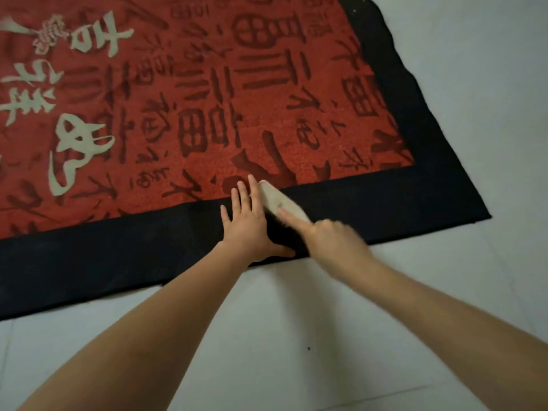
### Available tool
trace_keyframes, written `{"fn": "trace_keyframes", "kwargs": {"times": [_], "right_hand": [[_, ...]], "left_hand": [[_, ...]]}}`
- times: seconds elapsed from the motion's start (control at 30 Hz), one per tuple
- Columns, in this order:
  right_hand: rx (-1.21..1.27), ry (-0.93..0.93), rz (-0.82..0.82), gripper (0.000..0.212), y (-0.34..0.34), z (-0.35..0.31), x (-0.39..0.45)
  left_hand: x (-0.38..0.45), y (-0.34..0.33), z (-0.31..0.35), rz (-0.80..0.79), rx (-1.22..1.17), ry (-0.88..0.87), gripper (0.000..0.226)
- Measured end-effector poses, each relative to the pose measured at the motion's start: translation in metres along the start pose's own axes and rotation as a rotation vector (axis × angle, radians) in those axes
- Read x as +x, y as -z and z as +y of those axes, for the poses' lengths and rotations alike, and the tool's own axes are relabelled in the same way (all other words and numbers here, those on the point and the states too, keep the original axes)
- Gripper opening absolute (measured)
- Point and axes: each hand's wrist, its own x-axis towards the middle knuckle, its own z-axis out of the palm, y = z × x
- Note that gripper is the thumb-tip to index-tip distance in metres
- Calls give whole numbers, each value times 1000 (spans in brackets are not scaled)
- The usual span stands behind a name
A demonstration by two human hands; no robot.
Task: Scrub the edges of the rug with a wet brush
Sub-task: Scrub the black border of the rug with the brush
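Observation:
A red rug (207, 114) with dark and cream characters lies on the floor, framed by a wide black border (385, 203). My left hand (246, 221) lies flat on the black border near its front edge, fingers straight and reaching onto the red part. My right hand (332, 238) grips a pale oblong brush (278, 203), index finger stretched along its back. The brush lies on the black border just right of my left hand, angled toward the red field. The right hand is blurred.
Pale tiled floor (326, 336) spreads in front of the rug and to its right. The rug's front right corner (483, 216) lies to the right of my hands. A small dark speck (308, 348) sits on the floor between my forearms.

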Motion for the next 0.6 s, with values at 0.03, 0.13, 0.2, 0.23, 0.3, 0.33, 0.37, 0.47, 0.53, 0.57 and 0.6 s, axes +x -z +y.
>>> {"fn": "trace_keyframes", "kwargs": {"times": [0.03,0.13,0.2,0.23,0.3,0.33,0.37,0.47,0.53,0.57,0.6], "right_hand": [[-62,-56,13,73,10,28,5],[130,-459,136,64,27,86,3],[267,-514,207,62,8,57,0],[312,-454,174,63,-4,35,0],[370,-306,115,66,-11,7,0],[311,-244,76,66,-7,11,1],[194,-211,38,65,2,28,4],[43,-322,82,59,40,81,4],[138,-370,185,57,45,76,-2],[179,-340,190,57,40,56,-3],[196,-292,126,58,31,30,-3]], "left_hand": [[0,1,0,-2,21,1,159],[2,4,9,-54,85,37,158],[5,7,18,-105,121,67,157],[6,8,19,-117,131,80,156],[5,11,16,-117,152,95,156],[2,13,11,-128,160,104,156],[1,14,9,-140,173,101,155],[-5,16,-1,-167,223,83,151],[-3,16,0,-196,227,65,149],[-2,15,-1,-194,218,58,149],[-2,14,-2,-175,206,56,150]]}}
